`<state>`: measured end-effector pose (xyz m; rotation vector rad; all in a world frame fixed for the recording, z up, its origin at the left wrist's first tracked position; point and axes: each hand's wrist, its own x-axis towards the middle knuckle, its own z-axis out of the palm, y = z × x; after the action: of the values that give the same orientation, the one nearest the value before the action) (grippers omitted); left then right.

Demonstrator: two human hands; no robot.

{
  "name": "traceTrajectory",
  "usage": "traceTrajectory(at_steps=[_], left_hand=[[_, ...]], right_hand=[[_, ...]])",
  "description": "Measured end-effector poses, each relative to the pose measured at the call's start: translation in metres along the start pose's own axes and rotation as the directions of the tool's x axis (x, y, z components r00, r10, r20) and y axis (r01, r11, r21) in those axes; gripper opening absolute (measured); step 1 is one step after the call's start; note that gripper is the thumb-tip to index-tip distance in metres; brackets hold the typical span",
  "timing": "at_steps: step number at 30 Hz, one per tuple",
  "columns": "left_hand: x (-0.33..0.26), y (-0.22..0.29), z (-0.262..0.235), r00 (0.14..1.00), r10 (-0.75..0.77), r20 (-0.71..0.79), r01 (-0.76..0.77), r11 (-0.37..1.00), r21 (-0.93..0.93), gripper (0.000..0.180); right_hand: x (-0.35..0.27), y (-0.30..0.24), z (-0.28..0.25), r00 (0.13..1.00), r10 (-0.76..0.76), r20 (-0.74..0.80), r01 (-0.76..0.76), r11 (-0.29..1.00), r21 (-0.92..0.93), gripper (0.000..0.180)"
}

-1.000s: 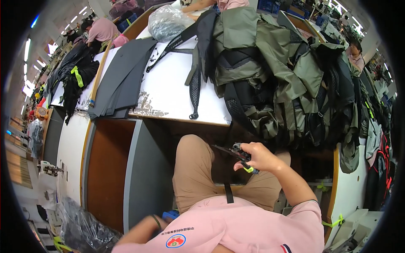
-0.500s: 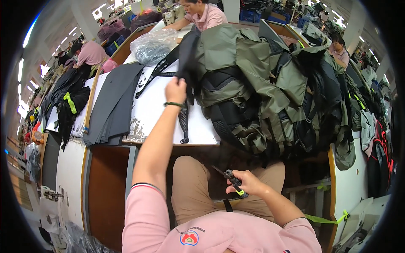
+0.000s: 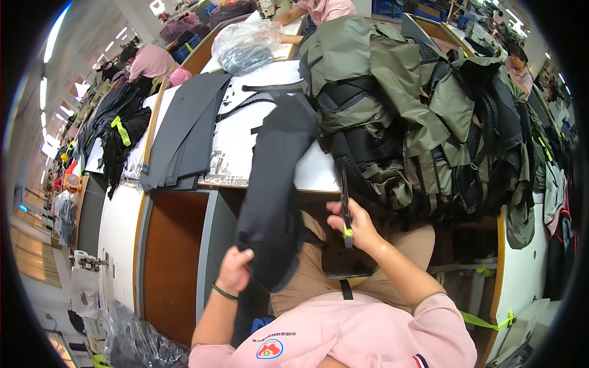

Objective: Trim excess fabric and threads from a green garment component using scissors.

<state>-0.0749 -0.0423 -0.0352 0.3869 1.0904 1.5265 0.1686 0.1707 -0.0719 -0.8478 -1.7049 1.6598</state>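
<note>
We see the left hand (image 3: 234, 272) clamped on the near end of the black panel (image 3: 279, 153), which runs from the tabletop (image 3: 311, 173) over the lap (image 3: 405, 251), presumably to keep it stretched out, while the right hand (image 3: 358, 227) grips a dark tool (image 3: 345, 202) pointing away, likely keeping it clear.

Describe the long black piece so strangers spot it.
Find the green pile on the white tabletop. Just left, the black piece extends past the front edge to the left hand, its lower end rounded, unlike the straight-edged grey sheets.

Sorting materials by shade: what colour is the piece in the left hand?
The piece is black, best seen in the head view.
</note>
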Motion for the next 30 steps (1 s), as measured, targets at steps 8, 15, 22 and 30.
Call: traceTrajectory(at_steps=[8,15,22,30], left_hand=[[-0.043,-0.086,-0.050,0.858,-0.511,0.047,0.513,0.849,-0.128,0.035],[-0.005,-0.008,-0.047,0.964,0.251,-0.082,-0.093,0.613,0.785,0.036],[0.138,0.078,0.068,0.783,0.483,0.392,-0.571,0.309,0.761,0.028],[0.237,0.019,0.118,0.987,0.148,-0.058,0.109,-0.360,0.926,0.111]], right_hand=[[0.080,0.012,0.048,0.930,-0.221,-0.294,0.228,0.974,-0.011,0.031],[0.068,-0.004,0.056,0.969,-0.052,-0.242,-0.021,0.957,-0.289,0.035],[0.063,0.037,0.076,0.982,-0.037,-0.187,0.050,0.996,0.068,0.050],[0.007,0.025,0.078,0.999,0.036,-0.024,-0.027,0.945,0.326,0.023]])
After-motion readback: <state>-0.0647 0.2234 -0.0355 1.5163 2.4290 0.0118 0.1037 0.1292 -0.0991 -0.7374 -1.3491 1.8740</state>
